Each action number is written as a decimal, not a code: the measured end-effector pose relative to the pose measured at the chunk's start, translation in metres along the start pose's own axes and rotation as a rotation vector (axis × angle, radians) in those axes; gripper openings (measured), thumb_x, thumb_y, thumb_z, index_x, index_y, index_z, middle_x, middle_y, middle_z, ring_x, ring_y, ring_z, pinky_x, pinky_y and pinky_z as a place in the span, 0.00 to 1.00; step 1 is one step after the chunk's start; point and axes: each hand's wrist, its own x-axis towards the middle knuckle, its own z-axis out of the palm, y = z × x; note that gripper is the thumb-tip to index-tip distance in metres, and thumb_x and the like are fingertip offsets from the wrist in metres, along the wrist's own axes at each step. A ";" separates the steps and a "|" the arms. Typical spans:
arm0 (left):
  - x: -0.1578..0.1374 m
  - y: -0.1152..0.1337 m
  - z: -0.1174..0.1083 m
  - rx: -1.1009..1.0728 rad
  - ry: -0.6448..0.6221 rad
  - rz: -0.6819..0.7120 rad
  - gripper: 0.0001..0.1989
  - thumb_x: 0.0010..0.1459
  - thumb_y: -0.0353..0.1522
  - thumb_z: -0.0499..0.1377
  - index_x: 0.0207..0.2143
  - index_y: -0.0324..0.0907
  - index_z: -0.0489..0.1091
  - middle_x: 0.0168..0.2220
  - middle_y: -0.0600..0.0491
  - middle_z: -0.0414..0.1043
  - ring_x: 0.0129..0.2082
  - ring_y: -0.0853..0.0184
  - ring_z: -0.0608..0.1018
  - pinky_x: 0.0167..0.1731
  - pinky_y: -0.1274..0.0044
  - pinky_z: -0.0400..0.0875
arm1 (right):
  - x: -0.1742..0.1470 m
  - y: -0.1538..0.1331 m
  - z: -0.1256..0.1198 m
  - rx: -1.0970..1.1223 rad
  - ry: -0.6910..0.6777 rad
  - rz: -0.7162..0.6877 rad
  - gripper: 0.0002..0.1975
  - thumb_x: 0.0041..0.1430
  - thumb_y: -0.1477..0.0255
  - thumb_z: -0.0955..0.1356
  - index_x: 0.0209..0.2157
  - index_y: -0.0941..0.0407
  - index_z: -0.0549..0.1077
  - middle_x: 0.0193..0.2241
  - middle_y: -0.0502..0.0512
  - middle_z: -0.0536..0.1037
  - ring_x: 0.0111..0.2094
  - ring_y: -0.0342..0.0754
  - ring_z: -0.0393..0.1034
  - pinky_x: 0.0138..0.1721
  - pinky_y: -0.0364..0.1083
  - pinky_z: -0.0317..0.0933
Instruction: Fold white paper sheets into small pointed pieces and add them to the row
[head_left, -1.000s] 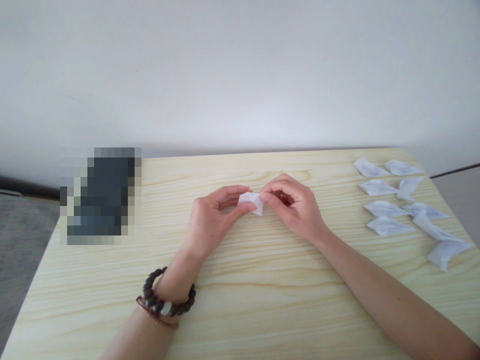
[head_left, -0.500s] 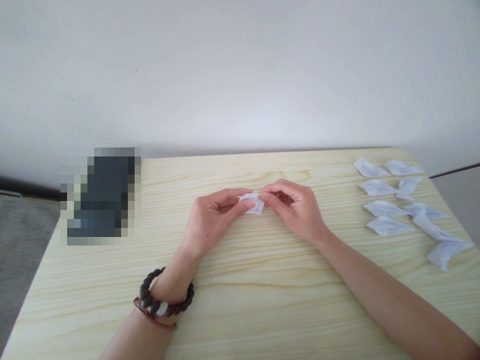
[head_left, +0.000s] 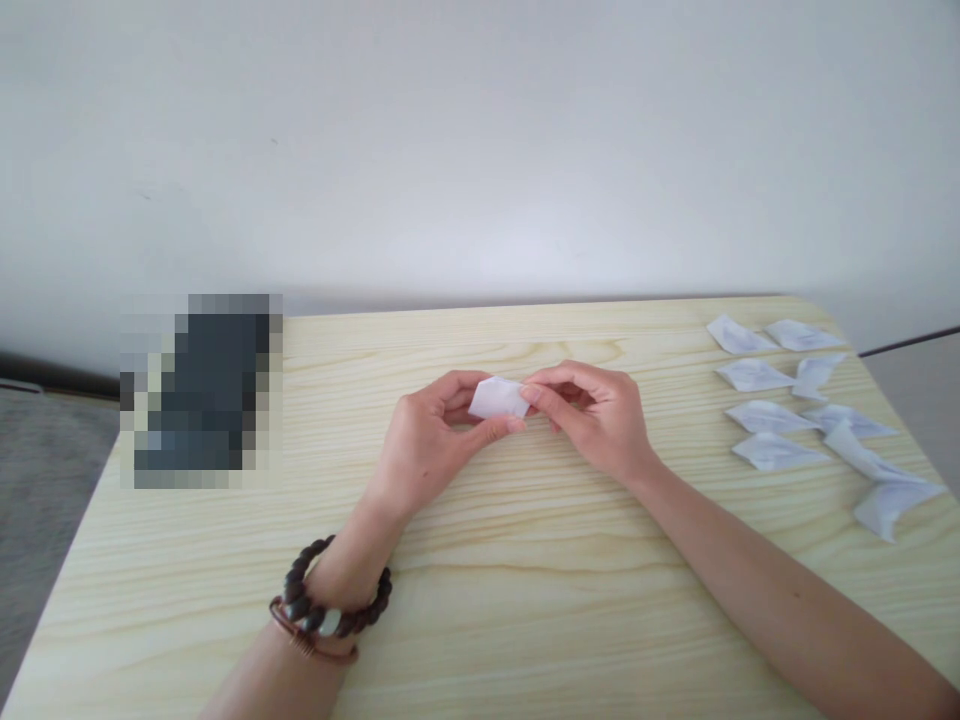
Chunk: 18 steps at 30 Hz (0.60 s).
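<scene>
A small folded piece of white paper [head_left: 496,397] is held just above the middle of the table, between my two hands. My left hand [head_left: 431,440] pinches it from the left, its thumb along the lower edge and its fingers behind. From the right, my right hand [head_left: 596,415] grips the paper's right end between thumb and index finger. The fingertips behind the paper are partly hidden. On my left wrist are a dark beaded bracelet [head_left: 330,600] and a thin copper-coloured bangle [head_left: 307,645].
Several folded white paper pieces [head_left: 776,450] lie in loose rows at the right of the wooden table [head_left: 525,600]. A dark, pixelated object [head_left: 210,390] is at the back left. Behind the table's far edge rises a pale wall [head_left: 480,150].
The folded paper has turned, so a broader, flatter face shows. My left thumb has slid right to its lower edge. The right hand has barely moved.
</scene>
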 end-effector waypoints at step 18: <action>-0.002 0.010 -0.016 0.220 -0.313 -0.045 0.17 0.62 0.40 0.54 0.30 0.38 0.76 0.17 0.56 0.74 0.13 0.76 0.63 0.15 0.83 0.51 | 0.000 -0.007 -0.005 -0.087 -0.223 -0.120 0.05 0.59 0.74 0.66 0.29 0.57 0.72 0.23 0.47 0.71 0.22 0.37 0.58 0.22 0.39 0.52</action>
